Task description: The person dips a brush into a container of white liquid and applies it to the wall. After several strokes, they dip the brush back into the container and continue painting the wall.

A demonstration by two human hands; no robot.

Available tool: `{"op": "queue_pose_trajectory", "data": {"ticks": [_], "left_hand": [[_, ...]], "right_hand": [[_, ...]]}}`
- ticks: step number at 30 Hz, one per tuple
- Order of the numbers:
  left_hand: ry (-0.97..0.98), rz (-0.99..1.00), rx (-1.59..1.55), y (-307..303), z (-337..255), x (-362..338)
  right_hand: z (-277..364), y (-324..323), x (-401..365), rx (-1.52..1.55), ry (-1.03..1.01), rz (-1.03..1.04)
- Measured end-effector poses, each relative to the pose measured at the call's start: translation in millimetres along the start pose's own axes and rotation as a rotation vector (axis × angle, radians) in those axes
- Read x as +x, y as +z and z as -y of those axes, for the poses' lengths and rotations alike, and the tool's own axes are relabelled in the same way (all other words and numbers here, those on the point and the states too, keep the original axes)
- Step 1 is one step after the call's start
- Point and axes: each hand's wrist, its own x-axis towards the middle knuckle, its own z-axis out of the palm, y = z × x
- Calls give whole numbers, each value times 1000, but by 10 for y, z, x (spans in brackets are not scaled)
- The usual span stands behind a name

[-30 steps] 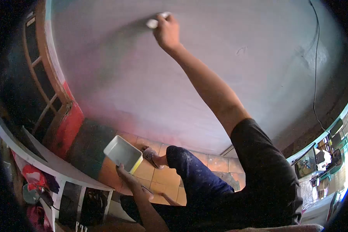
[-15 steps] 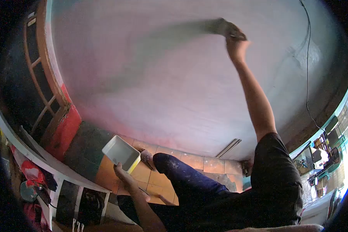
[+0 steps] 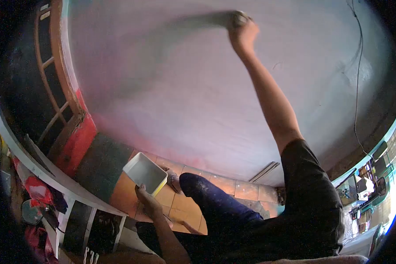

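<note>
My right hand (image 3: 245,33) is raised high against the pale wall (image 3: 185,88), its fingers wrapped round a small tool (image 3: 239,18) whose shape is hard to make out. A dark shadow stretches left from it across the wall. Low on the left, my left hand (image 3: 148,200) grips the near edge of a white rectangular tub (image 3: 146,172) with a yellow side. The tub is tilted, and its pale inside shows.
A wood-framed door (image 3: 46,66) stands at the left beside red-painted wall (image 3: 79,143). A cable (image 3: 359,88) hangs down the wall at right. Thin strips (image 3: 265,172) lean at the wall's foot above orange floor tiles (image 3: 180,204). Cluttered items (image 3: 361,189) are at far right.
My right hand has moved left and slightly up along the wall with the tool. In the view, the tub and my left hand sit slightly further right.
</note>
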Motion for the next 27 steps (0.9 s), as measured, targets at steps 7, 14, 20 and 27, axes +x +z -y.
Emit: {"op": "queue_pose_trajectory", "data": {"ticks": [7,14,20,27], "left_hand": [[-45,18,53,-49,115,66],[-1,66,-101,101,94,35],[29,89,-121,94,320,87],[24,62,-52,44,406,63]], "right_hand": [[943,1592,74,178,-104,264],[30,526,340,141,-252,163],[-970,-1469,188,142,158,97],[-1247,-2208,396,-506,160,37]]}}
